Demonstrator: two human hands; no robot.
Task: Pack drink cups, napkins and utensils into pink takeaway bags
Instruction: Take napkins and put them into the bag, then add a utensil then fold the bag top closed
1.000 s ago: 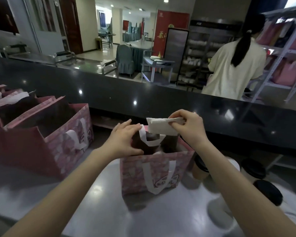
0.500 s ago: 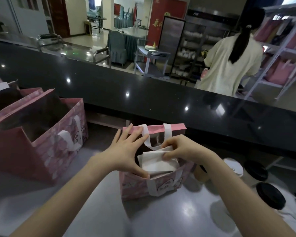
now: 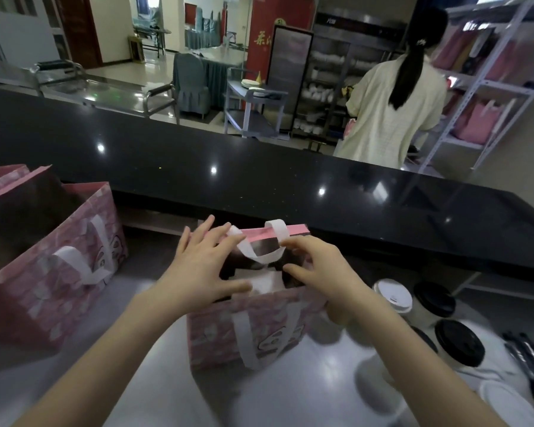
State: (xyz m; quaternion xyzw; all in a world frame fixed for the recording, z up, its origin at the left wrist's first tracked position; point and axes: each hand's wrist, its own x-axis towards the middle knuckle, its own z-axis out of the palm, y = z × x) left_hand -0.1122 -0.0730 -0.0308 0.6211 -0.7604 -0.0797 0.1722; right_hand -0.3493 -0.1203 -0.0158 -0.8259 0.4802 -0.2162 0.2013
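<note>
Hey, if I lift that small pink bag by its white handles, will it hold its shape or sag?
The small pink bag probably holds its shape: its walls stand square and crisp. The white handle droops in a loop, so it is likely floppy until pulled taut. A napkin shows inside; the rest is dark, so weight is unclear.

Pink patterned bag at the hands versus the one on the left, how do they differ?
The middle pink patterned bag is smaller than the left pink patterned bag. The left hand and right hand are at the middle bag; no hand touches the left bag. Both have white handles.
</note>
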